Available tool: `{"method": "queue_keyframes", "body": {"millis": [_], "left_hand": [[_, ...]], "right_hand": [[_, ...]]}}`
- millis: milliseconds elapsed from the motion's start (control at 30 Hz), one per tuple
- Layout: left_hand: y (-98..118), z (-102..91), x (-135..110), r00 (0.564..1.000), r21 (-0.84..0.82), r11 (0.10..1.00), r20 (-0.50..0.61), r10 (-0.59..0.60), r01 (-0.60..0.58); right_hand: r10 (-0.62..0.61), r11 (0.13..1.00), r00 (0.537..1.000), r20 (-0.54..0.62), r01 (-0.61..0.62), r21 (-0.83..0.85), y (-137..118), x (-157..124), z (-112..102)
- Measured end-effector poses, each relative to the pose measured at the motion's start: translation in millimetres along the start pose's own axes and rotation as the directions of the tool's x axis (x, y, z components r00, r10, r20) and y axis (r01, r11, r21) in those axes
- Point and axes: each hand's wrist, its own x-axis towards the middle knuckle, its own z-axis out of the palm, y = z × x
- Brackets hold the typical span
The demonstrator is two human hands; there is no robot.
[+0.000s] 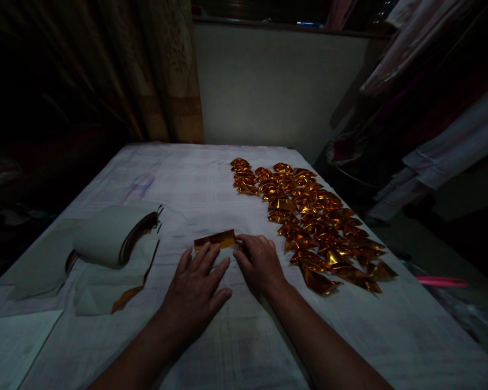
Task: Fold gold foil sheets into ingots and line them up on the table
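Observation:
A small folded strip of gold foil paper [215, 239] lies on the white cloth-covered table [211, 179] just beyond my fingers. My left hand [195, 287] rests flat with fingers spread, its tips pressing on the strip's near edge. My right hand [258, 262] is curled, its fingertips pinched against the strip's right end. To the right runs a long spread of several folded gold foil pieces [309, 222], close to my right hand.
A curved stack of foil sheets, white side up [109, 235], lies at the left on loose sheets [101, 287]. More paper [12, 341] sits at the near left corner. Curtains hang behind, clothes at right, a pink item [441, 281] off the table's right edge.

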Motion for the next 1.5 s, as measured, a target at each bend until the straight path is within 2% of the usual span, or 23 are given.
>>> {"method": "queue_keyframes", "body": {"millis": [233,400,567,800,1067,1300,1500], "left_hand": [[2,-3.3,-12,0.999,0.077,0.997,-0.030,-0.010,0.012],[2,-2.2,-26,0.999,0.158,0.987,0.015,-0.038,0.035],[4,-1.0,-25,0.997,0.196,0.980,0.058,-0.053,0.041],[4,-6.9,-22,0.989,0.154,0.986,0.117,-0.089,0.070],[0,-16.5,-30,0.979,0.157,0.982,0.160,-0.129,0.103],[7,-28.4,-19,0.963,0.179,0.974,0.203,-0.178,0.143],[8,-32.6,-15,0.953,0.180,0.976,0.254,-0.164,0.120]], "right_hand": [[-0.012,1.000,1.000,-0.013,0.012,-0.005,1,-1,0],[-0.036,0.998,0.999,-0.013,0.035,-0.045,0,-2,-2],[-0.118,0.988,0.993,0.003,0.117,-0.098,-7,-5,-1],[0.002,0.986,1.000,-0.016,-0.005,-0.167,-5,-6,7],[-0.027,0.986,0.999,-0.036,0.021,-0.164,2,-6,7],[-0.030,0.986,0.999,0.014,0.032,-0.165,-7,-6,2],[0.005,0.982,1.000,0.018,-0.002,-0.190,-10,-6,4]]}}
